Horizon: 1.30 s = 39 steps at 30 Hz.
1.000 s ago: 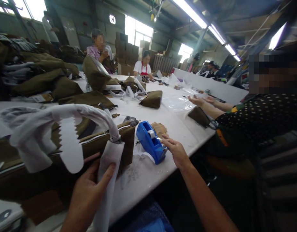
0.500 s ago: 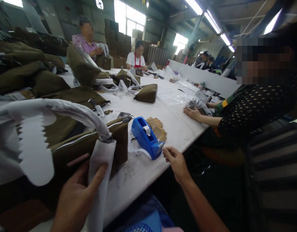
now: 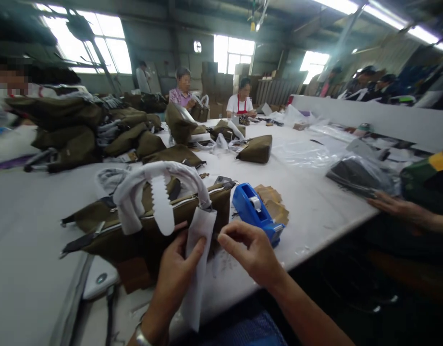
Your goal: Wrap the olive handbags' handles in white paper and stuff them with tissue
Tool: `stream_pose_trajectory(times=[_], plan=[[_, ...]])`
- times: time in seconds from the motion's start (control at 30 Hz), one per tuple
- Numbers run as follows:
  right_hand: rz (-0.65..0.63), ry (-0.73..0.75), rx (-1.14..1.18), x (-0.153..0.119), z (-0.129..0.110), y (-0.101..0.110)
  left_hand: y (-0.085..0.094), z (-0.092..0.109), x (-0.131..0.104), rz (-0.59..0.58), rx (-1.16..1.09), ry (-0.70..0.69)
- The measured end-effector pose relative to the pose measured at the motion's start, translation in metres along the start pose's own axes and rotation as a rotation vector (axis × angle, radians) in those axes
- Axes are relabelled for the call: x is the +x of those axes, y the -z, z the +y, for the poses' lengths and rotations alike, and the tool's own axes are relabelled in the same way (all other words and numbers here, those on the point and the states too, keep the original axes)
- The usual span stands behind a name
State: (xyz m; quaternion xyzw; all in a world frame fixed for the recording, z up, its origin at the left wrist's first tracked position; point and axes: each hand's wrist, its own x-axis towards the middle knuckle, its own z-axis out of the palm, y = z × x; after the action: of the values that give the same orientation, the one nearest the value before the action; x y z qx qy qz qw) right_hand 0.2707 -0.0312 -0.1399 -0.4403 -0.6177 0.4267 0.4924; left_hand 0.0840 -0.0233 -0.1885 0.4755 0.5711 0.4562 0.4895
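Observation:
An olive handbag stands in front of me, its handle wrapped in white paper and a toothed white card hanging from it. My left hand pinches the white wrapping paper at the handle's lower end, thumb in front and fingers behind. Close to the paper's right edge, my right hand is closed in a pinch on a small piece of tape, barely visible at the fingertips. The blue tape dispenser stands just behind my right hand.
Brown paper tags lie beyond the dispenser. More olive bags are piled and spread over the white table. On the right, a co-worker's hand touches a plastic-wrapped bag. A white device lies at front left.
My right hand has moved left from the dispenser's cutting edge to the wrapped handle. My left hand keeps its grip on the paper. The view has turned left.

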Motion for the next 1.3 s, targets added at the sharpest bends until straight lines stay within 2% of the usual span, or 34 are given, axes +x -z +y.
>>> stream_pose_trajectory(times=[0.07,0.17,0.27,0.5,0.73,0.87,1.0,1.17,1.3], plan=[[-0.009,0.038,-0.099,0.02,-0.007,-0.018,0.0,-0.005,0.0,0.029,-0.016,-0.034],[0.063,0.078,-0.371,0.04,-0.004,-0.032,-0.001,-0.013,0.006,0.127,-0.054,-0.11],[0.095,0.082,-0.54,0.049,0.0,-0.033,-0.003,-0.017,0.012,0.123,-0.103,-0.16],[0.061,-0.019,-0.699,0.053,-0.009,-0.021,0.0,-0.009,0.009,0.125,-0.056,-0.173],[0.076,-0.049,-0.817,0.051,-0.01,-0.018,0.005,0.013,-0.004,-0.051,-0.069,-0.07],[0.12,-0.045,-0.833,0.05,-0.002,-0.013,0.004,0.013,-0.006,-0.097,-0.125,-0.008],[0.138,-0.102,-0.701,0.051,0.019,-0.002,0.004,0.012,-0.008,-0.105,-0.173,0.032],[-0.031,-0.318,0.034,0.053,0.056,0.003,0.006,0.016,-0.008,-0.164,-0.204,0.074],[0.021,-0.327,0.161,0.043,0.074,0.001,0.007,0.021,-0.005,-0.154,-0.277,0.168]])
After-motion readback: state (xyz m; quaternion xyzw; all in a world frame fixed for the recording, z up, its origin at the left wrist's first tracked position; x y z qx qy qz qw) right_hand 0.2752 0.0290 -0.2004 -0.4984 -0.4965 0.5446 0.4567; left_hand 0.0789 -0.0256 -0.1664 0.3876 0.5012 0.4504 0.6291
